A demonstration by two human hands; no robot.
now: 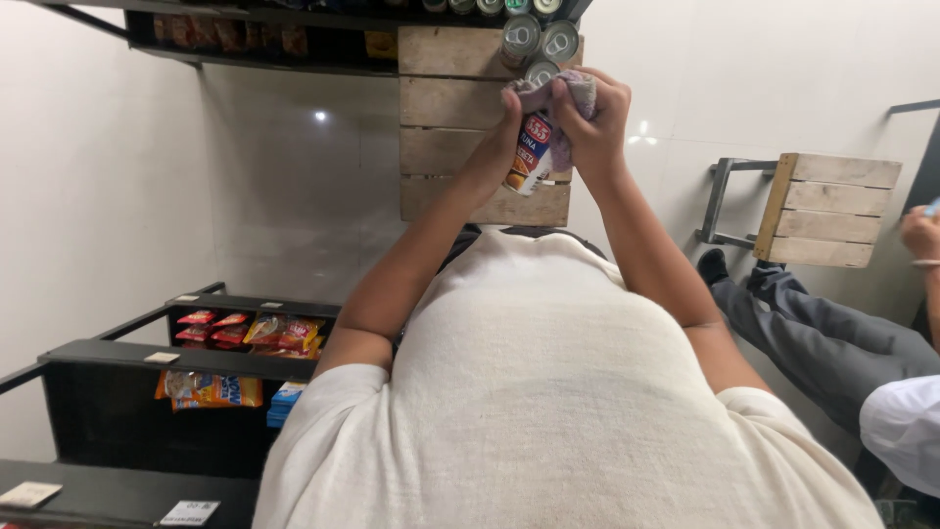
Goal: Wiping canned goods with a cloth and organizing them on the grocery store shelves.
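My left hand (501, 132) grips a small tin can (532, 152) with a red, white and orange label, held out in front of my white shirt. My right hand (590, 118) presses a greyish-purple cloth (573, 93) over the can's top end and down its side. Both hands meet above a wooden slatted crate (450, 103). Several more tin cans (539, 39) with pull-tab lids stand just beyond my hands on the crate.
Black shelves (127, 353) at the left hold coloured snack packets (259, 333). A second wooden crate on a metal frame (832, 211) stands at the right. Another person sits at the right edge, showing grey trousers (822, 318), a white sleeve (906, 421) and a hand (920, 233).
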